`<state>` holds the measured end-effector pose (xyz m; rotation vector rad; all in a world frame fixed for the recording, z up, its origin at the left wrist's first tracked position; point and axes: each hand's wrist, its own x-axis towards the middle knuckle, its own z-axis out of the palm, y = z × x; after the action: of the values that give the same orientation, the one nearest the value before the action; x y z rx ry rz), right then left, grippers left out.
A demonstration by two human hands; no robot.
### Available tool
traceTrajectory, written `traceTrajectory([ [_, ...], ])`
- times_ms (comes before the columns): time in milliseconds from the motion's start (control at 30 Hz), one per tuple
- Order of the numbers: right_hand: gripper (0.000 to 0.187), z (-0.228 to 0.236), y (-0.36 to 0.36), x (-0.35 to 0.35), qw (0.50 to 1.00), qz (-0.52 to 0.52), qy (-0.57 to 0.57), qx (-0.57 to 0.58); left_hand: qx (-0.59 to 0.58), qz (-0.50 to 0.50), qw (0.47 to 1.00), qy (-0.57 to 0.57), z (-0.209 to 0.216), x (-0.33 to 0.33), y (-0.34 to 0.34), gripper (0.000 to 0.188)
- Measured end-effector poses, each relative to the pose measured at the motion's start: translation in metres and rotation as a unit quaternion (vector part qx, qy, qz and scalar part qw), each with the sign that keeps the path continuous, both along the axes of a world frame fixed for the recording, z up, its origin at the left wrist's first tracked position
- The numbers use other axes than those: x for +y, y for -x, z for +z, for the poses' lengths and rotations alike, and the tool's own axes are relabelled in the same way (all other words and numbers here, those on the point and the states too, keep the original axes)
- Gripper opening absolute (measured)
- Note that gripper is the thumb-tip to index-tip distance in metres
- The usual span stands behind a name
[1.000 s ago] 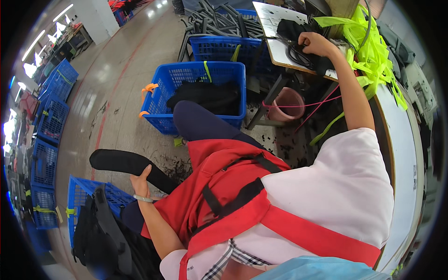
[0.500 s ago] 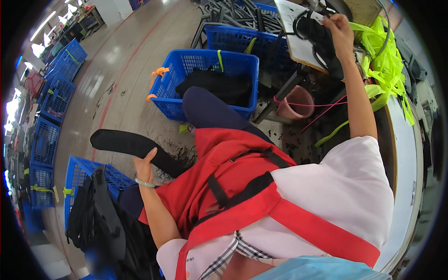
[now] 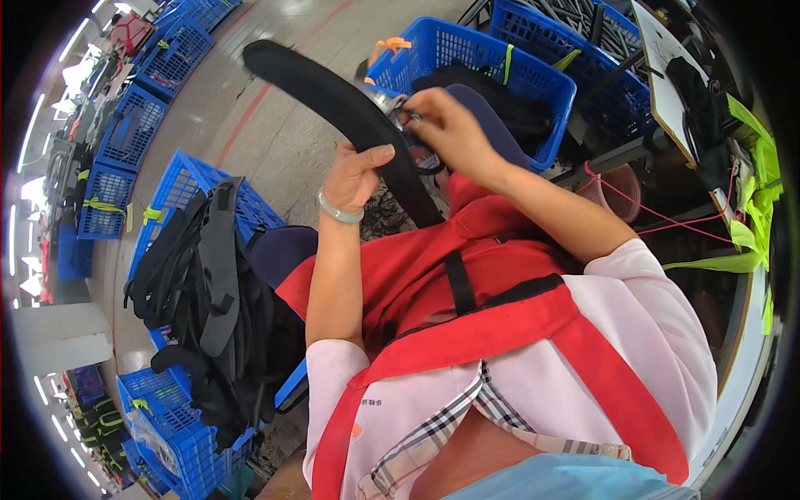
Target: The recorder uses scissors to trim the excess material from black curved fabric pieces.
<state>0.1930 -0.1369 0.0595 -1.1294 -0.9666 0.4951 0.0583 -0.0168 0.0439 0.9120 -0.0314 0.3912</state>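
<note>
My left hand grips a long, black, curved padded strap, thumb across it. The strap's rounded end points to the far left, and its lower end hangs toward my red apron. Beside the strap's right edge, my right hand is closed, fingertips pinching a small shiny metal tool. The tool is partly hidden by the fingers and blurred, so its kind is unclear.
A blue crate with black pieces stands ahead. Black straps drape over another blue crate on my left. To the right are a worktable, a pink basket and yellow-green strips. Dark scraps lie on the floor.
My right hand has come from the worktable to beside the strap and now holds the metal tool. My left hand has raised the strap forward. The view has turned toward the left.
</note>
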Motion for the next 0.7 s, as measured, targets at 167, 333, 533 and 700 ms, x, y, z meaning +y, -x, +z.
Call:
traceTrajectory([
  [167, 0.016, -0.008, -0.005, -0.018, 0.825, -0.009, 0.278, -0.493, 0.068, 0.002, 0.997, -0.029, -0.016, -0.015, 0.003, 0.076],
  [333, 0.019, 0.062, -0.045, -0.088, 0.826, -0.053, 0.252, -0.501, 0.065, 0.023, 0.997, 0.033, -0.034, -0.004, 0.012, 0.058],
  [533, 0.047, 0.166, -0.231, -0.268, 0.497, -0.528, 0.309, -0.616, 0.036, 0.028, 0.998, 0.045, -0.027, 0.009, 0.014, 0.057],
  [700, 0.049, 0.156, -0.355, -0.420, 0.542, -0.555, 0.456, -0.436, 0.032, 0.013, 0.998, 0.056, -0.033, 0.006, 0.001, 0.056],
])
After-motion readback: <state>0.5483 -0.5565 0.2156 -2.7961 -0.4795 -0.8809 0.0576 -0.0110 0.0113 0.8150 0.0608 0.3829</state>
